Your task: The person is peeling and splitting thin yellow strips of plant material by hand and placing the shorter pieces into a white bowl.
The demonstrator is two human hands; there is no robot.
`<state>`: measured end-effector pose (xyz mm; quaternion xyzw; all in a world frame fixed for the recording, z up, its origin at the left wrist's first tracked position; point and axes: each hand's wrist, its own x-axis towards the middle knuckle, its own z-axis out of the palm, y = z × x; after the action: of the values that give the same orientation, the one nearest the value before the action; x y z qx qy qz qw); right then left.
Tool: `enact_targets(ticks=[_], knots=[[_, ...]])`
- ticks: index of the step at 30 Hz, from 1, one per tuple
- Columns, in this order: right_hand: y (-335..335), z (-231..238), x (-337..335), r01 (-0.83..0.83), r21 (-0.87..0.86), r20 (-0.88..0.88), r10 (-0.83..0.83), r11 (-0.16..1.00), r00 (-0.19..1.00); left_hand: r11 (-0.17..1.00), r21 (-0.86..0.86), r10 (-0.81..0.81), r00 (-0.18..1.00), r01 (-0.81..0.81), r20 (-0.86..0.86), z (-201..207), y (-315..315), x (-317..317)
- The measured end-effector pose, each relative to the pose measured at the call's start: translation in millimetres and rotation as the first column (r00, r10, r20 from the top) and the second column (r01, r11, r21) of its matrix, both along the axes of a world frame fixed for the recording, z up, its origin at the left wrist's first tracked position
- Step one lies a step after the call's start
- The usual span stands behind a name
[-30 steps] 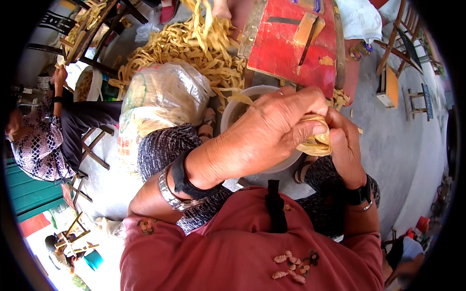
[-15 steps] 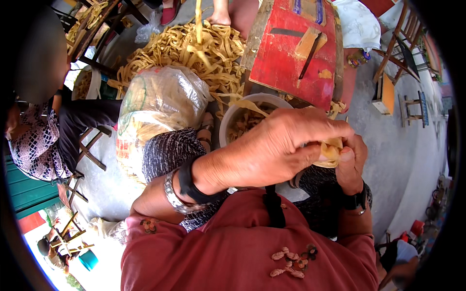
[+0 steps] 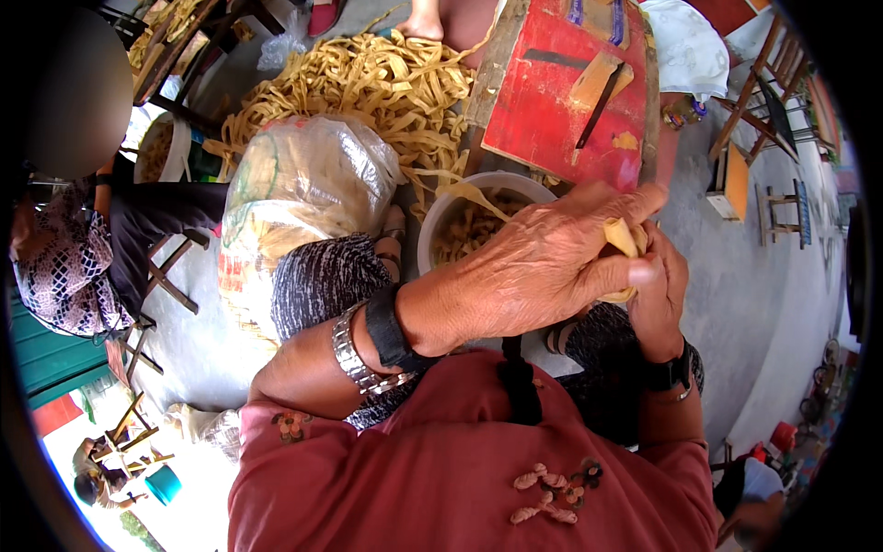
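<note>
My left hand (image 3: 543,267) and my right hand (image 3: 658,294) meet over my lap, both closed on a pale yellow strip (image 3: 621,241) that is folded or rolled between the fingers. One end of the strip trails back over the rim of a white bowl (image 3: 440,221) just beyond my hands. The bowl holds several small rolled yellow pieces (image 3: 469,235). My left wrist carries a black band and a metal bracelet. A black watch sits on my right wrist.
A big heap of loose yellow strips (image 3: 368,83) lies on the ground ahead. A stuffed plastic sack (image 3: 294,198) stands to the left of the bowl. A red wooden board (image 3: 570,92) with a knife lies ahead right. Another person (image 3: 64,248) sits far left among wooden chairs.
My hands have drifted a little to the right and kept working the strip. The view has tilted, so more of the bowl shows.
</note>
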<state>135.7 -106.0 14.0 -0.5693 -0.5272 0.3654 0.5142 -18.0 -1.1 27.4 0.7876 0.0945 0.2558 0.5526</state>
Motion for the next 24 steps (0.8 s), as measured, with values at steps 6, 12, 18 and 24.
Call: enact_targets(ticks=[6, 12, 18, 24], knots=[[9.1, -9.4, -14.1, 0.169, 0.200, 0.178, -0.205, 0.965, 0.962, 0.999, -0.045, -0.012, 0.952, 0.027, 0.306, -12.4, 2.5, 10.6], [9.2, 3.6, -9.1, 0.269, 0.156, 0.063, -0.282, 0.950, 0.957, 0.839, -0.538, -0.056, 0.996, 0.083, 0.066, -6.1, -5.4, -0.1], [-12.2, -21.2, 19.2, 0.221, 0.081, 0.206, -0.233, 0.972, 0.950, 0.575, -0.771, -0.190, 0.962, 0.272, 0.198, -13.2, -6.6, 5.1], [-21.7, -27.1, 51.8, 0.289, 0.084, 0.337, -0.300, 0.954, 0.893, 0.439, -0.859, -0.105, 0.964, 0.264, 0.243, -10.3, 11.2, -1.2]])
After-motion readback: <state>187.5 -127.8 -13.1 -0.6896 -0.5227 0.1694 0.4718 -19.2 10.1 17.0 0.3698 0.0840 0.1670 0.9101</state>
